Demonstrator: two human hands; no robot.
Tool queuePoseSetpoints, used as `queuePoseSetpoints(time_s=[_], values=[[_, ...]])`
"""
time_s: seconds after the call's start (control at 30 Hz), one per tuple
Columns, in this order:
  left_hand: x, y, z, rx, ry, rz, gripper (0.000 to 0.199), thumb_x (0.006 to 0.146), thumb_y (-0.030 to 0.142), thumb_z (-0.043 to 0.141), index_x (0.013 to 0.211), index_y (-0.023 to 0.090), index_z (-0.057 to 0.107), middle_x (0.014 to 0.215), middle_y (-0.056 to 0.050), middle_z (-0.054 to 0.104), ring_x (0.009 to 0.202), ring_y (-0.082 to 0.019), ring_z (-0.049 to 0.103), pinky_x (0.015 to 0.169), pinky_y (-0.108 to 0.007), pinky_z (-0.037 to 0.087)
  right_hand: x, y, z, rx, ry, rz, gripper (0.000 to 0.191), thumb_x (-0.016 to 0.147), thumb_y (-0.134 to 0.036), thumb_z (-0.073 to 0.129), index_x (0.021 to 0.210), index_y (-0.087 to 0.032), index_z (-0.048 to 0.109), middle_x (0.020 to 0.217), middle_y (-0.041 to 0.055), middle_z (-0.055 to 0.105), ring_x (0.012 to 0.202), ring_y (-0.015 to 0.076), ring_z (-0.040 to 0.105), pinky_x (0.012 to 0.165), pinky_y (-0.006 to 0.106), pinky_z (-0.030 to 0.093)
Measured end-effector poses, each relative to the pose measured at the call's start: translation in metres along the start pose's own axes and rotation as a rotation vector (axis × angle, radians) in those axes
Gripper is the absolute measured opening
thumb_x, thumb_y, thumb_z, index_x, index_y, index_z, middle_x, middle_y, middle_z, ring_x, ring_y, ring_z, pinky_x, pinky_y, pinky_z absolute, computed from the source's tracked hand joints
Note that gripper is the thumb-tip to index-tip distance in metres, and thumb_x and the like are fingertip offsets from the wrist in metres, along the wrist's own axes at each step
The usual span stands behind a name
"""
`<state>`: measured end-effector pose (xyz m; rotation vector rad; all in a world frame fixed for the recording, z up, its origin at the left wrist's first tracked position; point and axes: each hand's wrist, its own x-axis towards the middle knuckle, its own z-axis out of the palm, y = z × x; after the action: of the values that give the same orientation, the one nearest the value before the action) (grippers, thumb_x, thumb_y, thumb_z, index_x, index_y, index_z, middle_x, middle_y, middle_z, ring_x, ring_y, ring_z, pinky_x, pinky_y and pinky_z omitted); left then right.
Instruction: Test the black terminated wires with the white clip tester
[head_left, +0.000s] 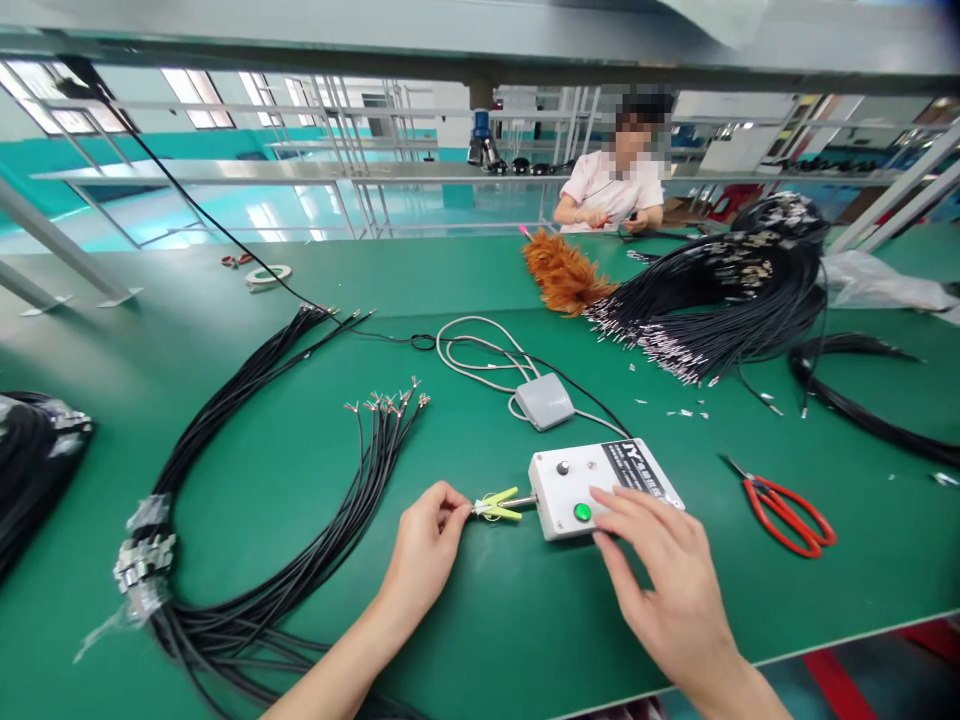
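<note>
The left hand (pixel 429 535) is pinched closed, contents too small to tell, at the left end of the yellow-green clip (pixel 495 504), beside the white control box (pixel 559 492); the right hand (pixel 671 570), loosely open, arches over the box.

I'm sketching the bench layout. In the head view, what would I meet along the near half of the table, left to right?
Black bundle, taped band, left hand, yellow clip, white box, red-handled scissors.
</note>
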<state>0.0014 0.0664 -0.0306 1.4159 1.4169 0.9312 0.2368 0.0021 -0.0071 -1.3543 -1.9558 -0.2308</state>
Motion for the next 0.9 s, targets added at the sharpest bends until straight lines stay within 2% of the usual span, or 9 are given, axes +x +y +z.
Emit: queuePoseSetpoints(time_s=[0.13, 0.3, 0.47, 0.53, 0.63, 0.7, 0.77, 0.83, 0.9], values=[[0.001, -0.002, -0.002, 0.0, -0.01, -0.007, 0.015, 0.076, 0.032, 0.058, 0.068, 0.02, 0.057, 0.064, 0.0, 0.064, 0.06, -0.018, 0.06, 0.057, -0.026, 0.041, -0.02, -0.006, 0.003, 0.02, 0.021, 0.007, 0.013, 0.091, -0.009, 0.056, 0.094, -0.02, 0.062, 0.112, 0.0048, 0.074, 0.11, 0.0255, 0.059, 0.089, 0.041, 0.037], [-0.001, -0.004, -0.007, 0.009, 0.007, -0.015, 0.015, 0.074, 0.032, 0.059, 0.065, 0.019, 0.058, 0.061, 0.001, 0.063, 0.057, -0.016, 0.057, 0.054, -0.025, 0.039, -0.019, -0.007, 0.013, -0.037, 0.09, -0.007, 0.011, 0.09, -0.012, 0.06, 0.089, -0.022, 0.063, 0.105, -0.0012, 0.077, 0.101, 0.0245, 0.064, 0.086, 0.04, 0.035], [-0.002, -0.008, -0.018, -0.023, 0.083, -0.017, 0.018, 0.072, 0.034, 0.062, 0.063, 0.018, 0.058, 0.048, 0.004, 0.055, 0.043, -0.013, 0.05, 0.045, -0.022, 0.035, -0.023, -0.002, 0.014, -0.031, 0.096, -0.03, 0.012, 0.087, -0.011, 0.063, 0.092, -0.022, 0.063, 0.105, 0.0017, 0.077, 0.104, 0.0266, 0.061, 0.089, 0.042, 0.036], [0.008, -0.005, -0.037, -0.044, 0.143, -0.006, 0.017, 0.069, 0.032, 0.065, 0.064, 0.017, 0.059, 0.047, 0.004, 0.056, 0.044, -0.013, 0.052, 0.046, -0.023, 0.039, -0.028, -0.005, 0.013, -0.011, 0.078, -0.047, 0.015, 0.086, -0.01, 0.062, 0.096, -0.021, 0.063, 0.108, 0.0054, 0.075, 0.11, 0.0282, 0.057, 0.092, 0.044, 0.036], [0.041, 0.009, -0.091, -0.067, 0.335, 0.016, 0.013, 0.068, 0.027, 0.065, 0.068, 0.017, 0.056, 0.056, 0.002, 0.059, 0.047, -0.011, 0.052, 0.049, -0.022, 0.041, -0.04, -0.009, 0.013, 0.039, 0.032, -0.129, 0.019, 0.084, -0.009, 0.06, 0.099, -0.02, 0.063, 0.114, 0.0081, 0.073, 0.113, 0.0272, 0.055, 0.093, 0.043, 0.036], [0.063, 0.023, -0.132, -0.078, 0.478, 0.016, 0.016, 0.075, 0.025, 0.059, 0.066, 0.019, 0.047, 0.052, 0.007, 0.048, 0.041, -0.008, 0.043, 0.046, -0.021, 0.037, -0.047, -0.011, 0.014, 0.081, 0.001, -0.162, 0.018, 0.085, -0.009, 0.059, 0.099, -0.02, 0.063, 0.116, 0.0084, 0.072, 0.113, 0.0249, 0.057, 0.093, 0.039, 0.038], [0.074, 0.038, -0.158, -0.062, 0.572, 0.046, 0.022, 0.083, 0.022, 0.05, 0.065, 0.021, 0.038, 0.054, 0.008, 0.043, 0.045, -0.009, 0.047, 0.052, -0.022, 0.041, -0.052, -0.012, 0.017, 0.117, -0.02, -0.156, 0.018, 0.086, -0.009, 0.057, 0.098, -0.019, 0.063, 0.117, 0.0084, 0.071, 0.112, 0.0227, 0.058, 0.092, 0.036, 0.04], [0.063, 0.045, -0.157, -0.023, 0.573, 0.093, 0.019, 0.087, 0.02, 0.046, 0.069, 0.021, 0.04, 0.059, 0.006, 0.047, 0.053, -0.011, 0.053, 0.059, -0.023, 0.044, -0.055, -0.012, 0.02, 0.15, -0.031, -0.121, 0.018, 0.087, -0.008, 0.056, 0.1, -0.019, 0.063, 0.118, 0.0081, 0.07, 0.112, 0.0215, 0.059, 0.092, 0.035, 0.042], [0.03, 0.041, -0.128, 0.039, 0.437, 0.138, 0.008, 0.082, 0.022, 0.057, 0.076, 0.02, 0.051, 0.066, 0.004, 0.056, 0.062, -0.014, 0.058, 0.062, -0.024, 0.047, -0.056, -0.014, 0.021, 0.184, -0.053, -0.079, 0.02, 0.087, -0.008, 0.056, 0.102, -0.019, 0.062, 0.119, 0.0079, 0.07, 0.112, 0.0215, 0.06, 0.092, 0.035, 0.044]])
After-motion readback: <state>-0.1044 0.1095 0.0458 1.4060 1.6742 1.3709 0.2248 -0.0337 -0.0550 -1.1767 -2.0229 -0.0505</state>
